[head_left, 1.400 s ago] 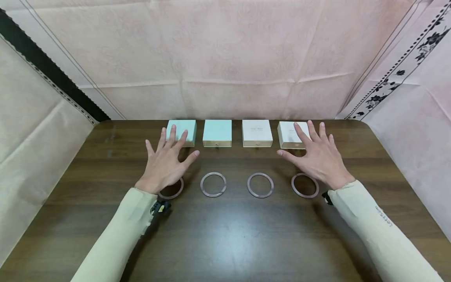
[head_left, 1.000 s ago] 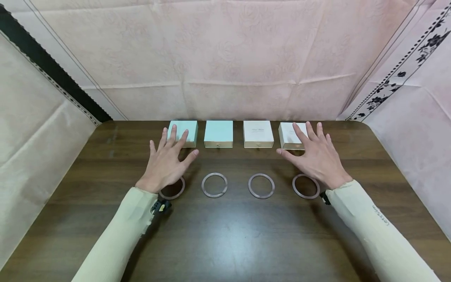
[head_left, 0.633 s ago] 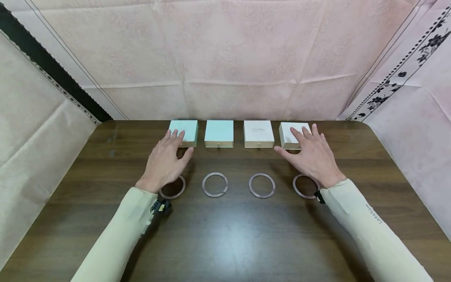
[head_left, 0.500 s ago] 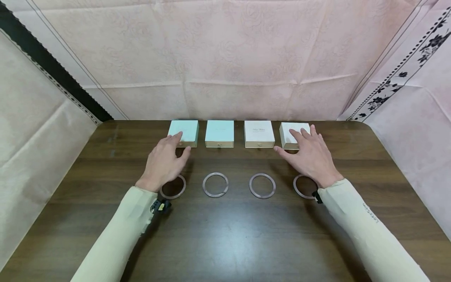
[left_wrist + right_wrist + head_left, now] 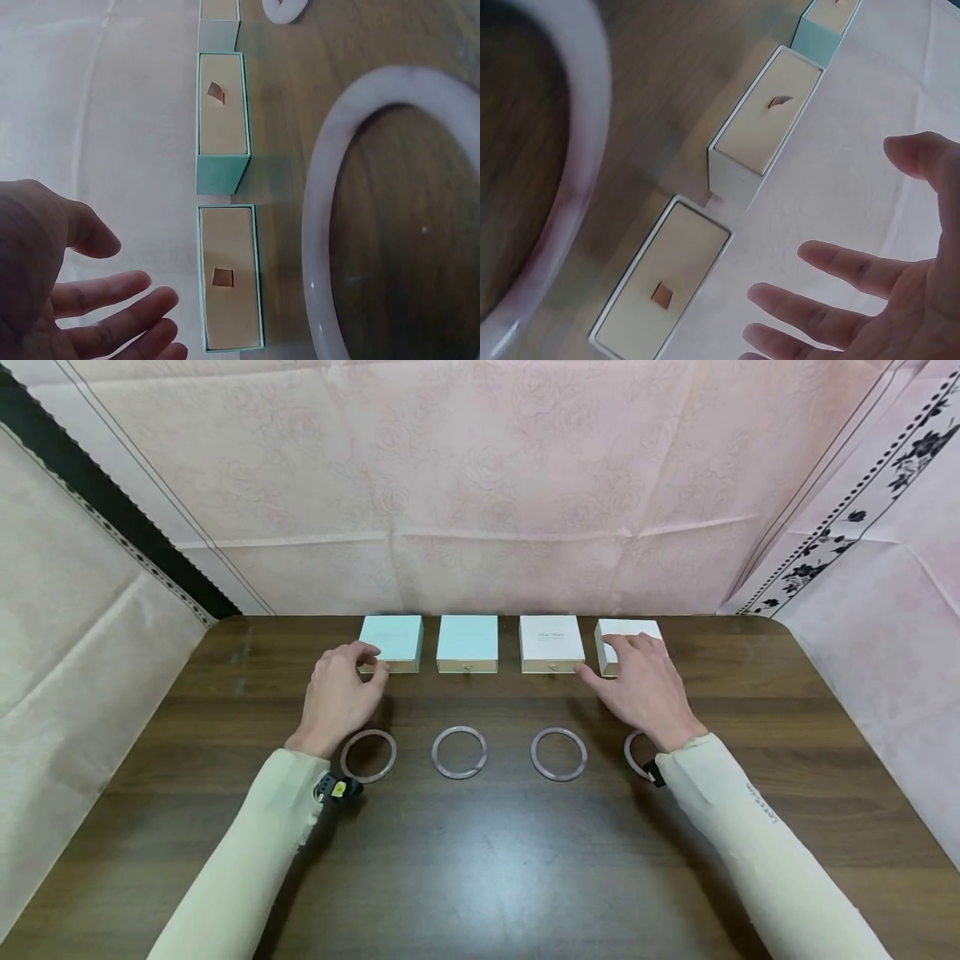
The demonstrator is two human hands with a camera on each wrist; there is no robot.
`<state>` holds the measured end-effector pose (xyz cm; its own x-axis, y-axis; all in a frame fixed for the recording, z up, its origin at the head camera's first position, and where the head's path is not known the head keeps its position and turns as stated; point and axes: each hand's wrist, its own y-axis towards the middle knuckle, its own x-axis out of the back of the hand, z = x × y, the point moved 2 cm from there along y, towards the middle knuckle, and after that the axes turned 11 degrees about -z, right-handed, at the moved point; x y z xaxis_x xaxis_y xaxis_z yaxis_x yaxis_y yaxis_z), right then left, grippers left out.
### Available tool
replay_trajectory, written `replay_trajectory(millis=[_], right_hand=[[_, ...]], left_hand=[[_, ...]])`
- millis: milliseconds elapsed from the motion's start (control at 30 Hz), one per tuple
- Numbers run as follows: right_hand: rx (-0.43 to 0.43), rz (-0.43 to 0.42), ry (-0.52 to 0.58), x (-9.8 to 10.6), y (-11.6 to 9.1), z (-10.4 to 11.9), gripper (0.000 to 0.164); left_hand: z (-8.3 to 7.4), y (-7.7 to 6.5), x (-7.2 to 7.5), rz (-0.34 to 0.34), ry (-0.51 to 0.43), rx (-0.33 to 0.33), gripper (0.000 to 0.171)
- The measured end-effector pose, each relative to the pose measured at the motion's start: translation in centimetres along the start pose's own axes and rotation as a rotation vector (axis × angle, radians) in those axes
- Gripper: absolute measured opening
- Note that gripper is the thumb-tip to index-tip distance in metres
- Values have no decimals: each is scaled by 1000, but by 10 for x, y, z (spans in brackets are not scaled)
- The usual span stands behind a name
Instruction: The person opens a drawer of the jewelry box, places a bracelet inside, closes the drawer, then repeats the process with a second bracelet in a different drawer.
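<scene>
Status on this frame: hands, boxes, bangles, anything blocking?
Left hand empty, by leftmost teal box. Right hand empty, by rightmost white box. Four bangles flat on the table. No obstruction seen.

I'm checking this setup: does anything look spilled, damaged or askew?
Nothing stands out. The two turquoise drawer boxes and two white drawer boxes stand closed in a row, with four bangles flat on the wooden table in front of them. No spill or break shows, though the right hand partly hides the rightmost box and bangle.
</scene>
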<state>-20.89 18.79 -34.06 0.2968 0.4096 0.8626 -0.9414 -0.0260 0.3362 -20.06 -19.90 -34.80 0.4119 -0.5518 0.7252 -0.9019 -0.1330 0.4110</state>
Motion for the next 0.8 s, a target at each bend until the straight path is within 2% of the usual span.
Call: replay_trajectory(millis=[433,800], right_hand=[[-5,7,29,-13,5,19,64],[27,-5,78,-24,8,36,54]], left_hand=[[15,12,1,-68,-62,47,31],[32,16,3,-35,-69,110,32]])
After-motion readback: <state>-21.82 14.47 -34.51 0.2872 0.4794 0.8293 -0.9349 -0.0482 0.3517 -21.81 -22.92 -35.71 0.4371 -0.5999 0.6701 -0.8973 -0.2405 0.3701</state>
